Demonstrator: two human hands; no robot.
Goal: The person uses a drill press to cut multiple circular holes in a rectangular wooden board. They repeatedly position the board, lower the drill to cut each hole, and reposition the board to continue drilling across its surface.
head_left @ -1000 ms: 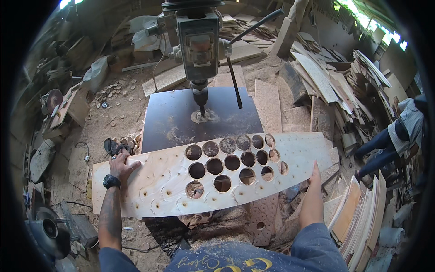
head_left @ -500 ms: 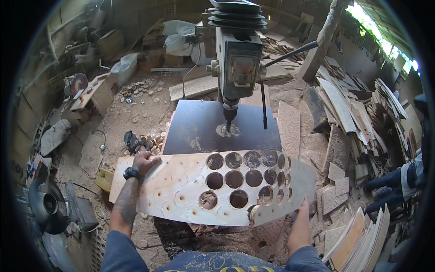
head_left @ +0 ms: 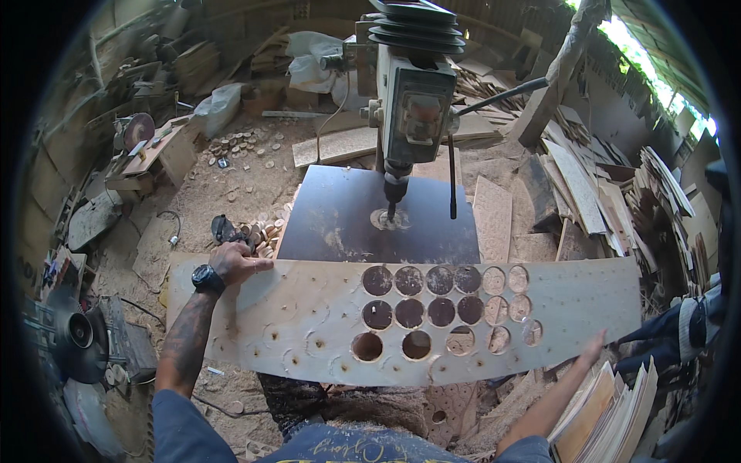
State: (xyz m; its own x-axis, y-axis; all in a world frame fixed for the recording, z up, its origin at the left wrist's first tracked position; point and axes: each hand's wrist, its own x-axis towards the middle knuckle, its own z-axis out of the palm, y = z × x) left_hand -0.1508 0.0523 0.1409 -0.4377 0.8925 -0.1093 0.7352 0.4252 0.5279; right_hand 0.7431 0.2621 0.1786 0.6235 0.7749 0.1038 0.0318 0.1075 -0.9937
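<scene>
A long pale plywood board (head_left: 309, 324) with several round holes cut in its middle lies across the dark table (head_left: 340, 216) of a drill press (head_left: 409, 116). My left hand (head_left: 235, 262), with a black watch on the wrist, grips the board's far left edge. My right hand (head_left: 593, 349) presses flat against the board's near right edge. The drill bit (head_left: 391, 208) hangs above the table, behind the board and apart from it. Small marks dot the uncut left part of the board.
Sawdust covers the floor. A pile of small wooden discs (head_left: 262, 228) lies left of the table. Stacked boards and offcuts (head_left: 587, 193) fill the right side, with thin sheets (head_left: 610, 409) near my right arm. Another person (head_left: 687, 324) crouches at the far right. A fan (head_left: 77, 332) stands at the left.
The board has swung from a tilt to lie level across the table's near edge and shifted right. My head moved, so the drill press now sits further right in view.
</scene>
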